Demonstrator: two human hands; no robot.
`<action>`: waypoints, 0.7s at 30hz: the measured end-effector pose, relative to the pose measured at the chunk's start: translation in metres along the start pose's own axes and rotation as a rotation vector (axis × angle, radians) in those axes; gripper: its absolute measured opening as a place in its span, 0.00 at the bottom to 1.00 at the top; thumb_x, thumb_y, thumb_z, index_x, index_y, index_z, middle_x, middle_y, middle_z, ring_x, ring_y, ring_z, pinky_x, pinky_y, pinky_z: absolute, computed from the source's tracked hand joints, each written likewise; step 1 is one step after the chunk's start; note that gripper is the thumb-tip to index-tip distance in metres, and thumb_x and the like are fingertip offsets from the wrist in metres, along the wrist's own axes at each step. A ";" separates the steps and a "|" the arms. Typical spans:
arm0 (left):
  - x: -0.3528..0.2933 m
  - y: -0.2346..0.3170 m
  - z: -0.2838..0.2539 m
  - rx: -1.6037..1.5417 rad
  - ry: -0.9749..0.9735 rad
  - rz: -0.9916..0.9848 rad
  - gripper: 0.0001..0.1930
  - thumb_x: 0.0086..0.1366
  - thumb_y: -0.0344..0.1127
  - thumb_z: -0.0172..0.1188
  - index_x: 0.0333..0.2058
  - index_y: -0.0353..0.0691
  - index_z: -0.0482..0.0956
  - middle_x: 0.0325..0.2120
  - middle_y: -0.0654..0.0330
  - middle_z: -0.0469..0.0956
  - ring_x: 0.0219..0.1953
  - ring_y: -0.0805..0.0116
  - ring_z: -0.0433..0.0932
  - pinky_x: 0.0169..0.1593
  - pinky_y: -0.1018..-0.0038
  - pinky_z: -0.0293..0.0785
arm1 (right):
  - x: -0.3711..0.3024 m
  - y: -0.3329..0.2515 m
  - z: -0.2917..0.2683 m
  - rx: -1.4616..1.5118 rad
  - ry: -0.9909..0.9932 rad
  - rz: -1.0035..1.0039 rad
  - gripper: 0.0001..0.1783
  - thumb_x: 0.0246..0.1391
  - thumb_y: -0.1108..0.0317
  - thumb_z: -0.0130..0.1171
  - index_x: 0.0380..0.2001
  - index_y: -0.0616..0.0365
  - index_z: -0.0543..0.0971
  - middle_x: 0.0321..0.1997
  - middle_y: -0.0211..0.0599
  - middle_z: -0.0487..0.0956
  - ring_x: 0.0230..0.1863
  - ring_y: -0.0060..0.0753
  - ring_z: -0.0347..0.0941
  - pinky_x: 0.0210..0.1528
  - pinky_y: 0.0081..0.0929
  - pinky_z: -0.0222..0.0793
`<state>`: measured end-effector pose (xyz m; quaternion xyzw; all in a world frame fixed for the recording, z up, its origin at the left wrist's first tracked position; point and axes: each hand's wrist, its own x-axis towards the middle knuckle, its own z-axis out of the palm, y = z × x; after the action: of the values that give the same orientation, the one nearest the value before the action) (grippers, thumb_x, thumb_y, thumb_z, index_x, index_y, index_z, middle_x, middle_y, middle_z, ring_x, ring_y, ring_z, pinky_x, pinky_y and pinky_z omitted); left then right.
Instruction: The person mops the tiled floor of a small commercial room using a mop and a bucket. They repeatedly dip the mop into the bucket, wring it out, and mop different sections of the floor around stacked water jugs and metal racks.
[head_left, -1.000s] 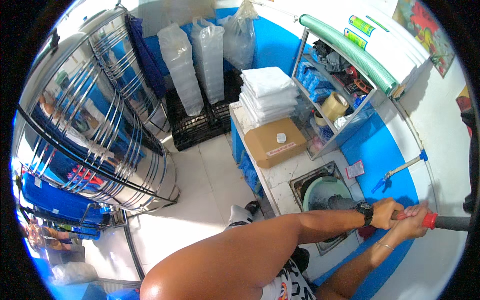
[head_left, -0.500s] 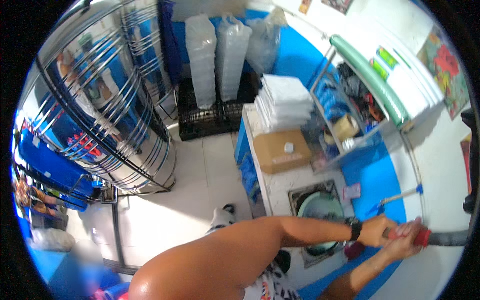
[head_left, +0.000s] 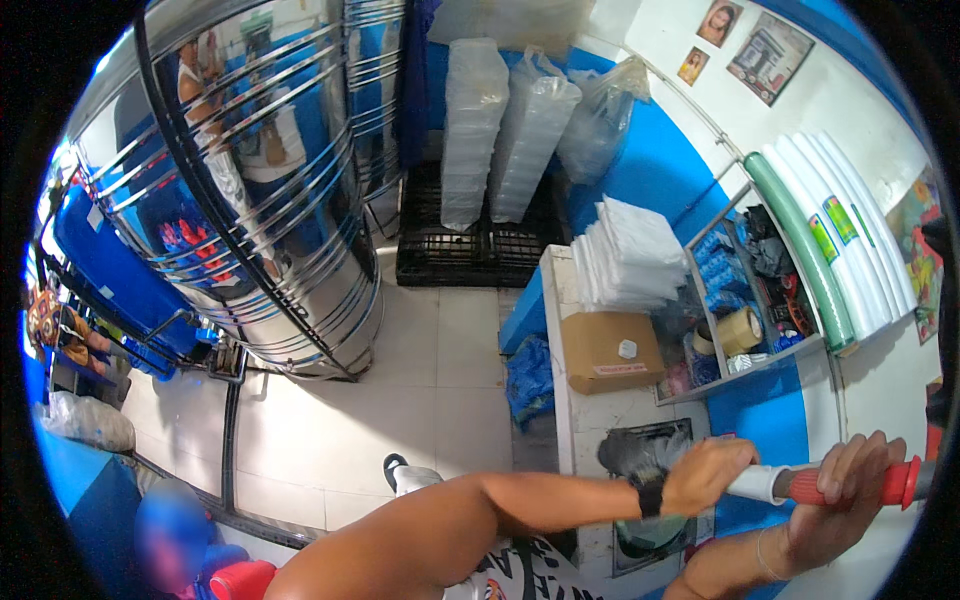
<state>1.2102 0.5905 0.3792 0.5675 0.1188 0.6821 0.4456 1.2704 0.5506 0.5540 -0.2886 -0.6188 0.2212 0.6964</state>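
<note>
At the right, my left hand (head_left: 708,478), with a black watch on its wrist, is closed around a short white tube (head_left: 768,484). A dark rod end sits against or inside the tube's open end; which of the two, I cannot tell. My right hand (head_left: 845,475), a thin bracelet on its wrist, wraps round a red ribbed grip (head_left: 899,484) with a flared end. Dark grey tubing continues past the grip to the picture's edge. Below my left forearm lies a dark-framed recess (head_left: 680,432) in the counter, partly covered by the arm.
A cardboard box (head_left: 612,350) and stacked white bags (head_left: 632,255) stand on the counter (head_left: 585,415). A shelf (head_left: 735,378) holds tape and packets beneath plastic rolls (head_left: 800,255). Container stacks (head_left: 472,135) rest on a black pallet (head_left: 425,268). A steel tank (head_left: 300,310) stands left.
The view has shifted. My hands are farther apart, and the red grip is farther right. The white tube now shows in my left hand. The green basin no longer shows clearly.
</note>
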 end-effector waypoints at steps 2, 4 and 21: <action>0.012 0.000 -0.076 -0.220 -0.494 -0.472 0.26 0.78 0.50 0.41 0.34 0.33 0.77 0.27 0.48 0.76 0.31 0.48 0.78 0.37 0.59 0.73 | 0.004 0.006 0.032 0.296 -0.288 0.056 0.13 0.68 0.70 0.53 0.30 0.55 0.62 0.20 0.28 0.60 0.15 0.19 0.56 0.19 0.17 0.57; 0.014 -0.002 -0.152 -0.030 -0.719 -0.634 0.26 0.77 0.50 0.43 0.33 0.33 0.79 0.29 0.47 0.78 0.33 0.47 0.79 0.38 0.59 0.75 | 0.004 0.025 0.065 0.572 -0.541 0.136 0.13 0.70 0.69 0.51 0.30 0.54 0.62 0.20 0.27 0.62 0.17 0.19 0.58 0.20 0.17 0.60; -0.307 0.141 -0.457 0.987 0.470 -0.771 0.10 0.48 0.37 0.66 0.31 0.46 0.86 0.23 0.50 0.81 0.30 0.46 0.82 0.33 0.55 0.75 | -0.104 0.097 0.353 0.528 -0.526 0.277 0.23 0.57 0.52 0.63 0.41 0.61 0.70 0.33 0.39 0.72 0.36 0.38 0.70 0.45 0.42 0.69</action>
<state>0.7290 0.4383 0.1186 0.4577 0.7053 0.4452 0.3079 0.9117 0.5976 0.4363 -0.1137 -0.6529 0.5310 0.5280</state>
